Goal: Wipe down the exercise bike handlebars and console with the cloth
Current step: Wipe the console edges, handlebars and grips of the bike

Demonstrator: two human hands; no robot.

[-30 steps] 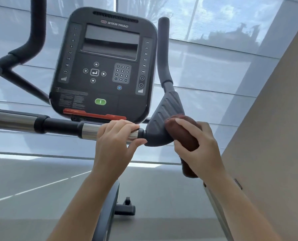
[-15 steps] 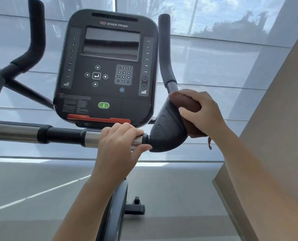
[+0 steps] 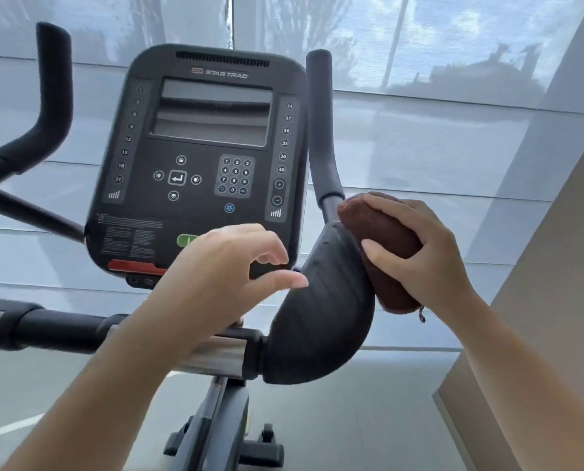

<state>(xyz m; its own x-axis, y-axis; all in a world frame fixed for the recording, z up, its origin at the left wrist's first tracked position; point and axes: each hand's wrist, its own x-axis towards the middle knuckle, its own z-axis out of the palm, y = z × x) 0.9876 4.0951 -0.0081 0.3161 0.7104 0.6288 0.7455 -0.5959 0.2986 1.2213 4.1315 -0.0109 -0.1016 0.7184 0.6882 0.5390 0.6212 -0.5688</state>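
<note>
While the right hand (image 3: 430,256) grips the cloth (image 3: 382,239) against the handlebar (image 3: 321,321), the left hand (image 3: 222,266) hovers loose and empty, so the cloth may slip.

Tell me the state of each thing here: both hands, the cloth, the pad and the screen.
Left hand: fingers loosely curled, holding nothing.
Right hand: grips the cloth.
Cloth: bunched up, pressed against the right side of the pad.
Pad: front face bare, touched only by the cloth.
Screen: dark, showing nothing.
</note>
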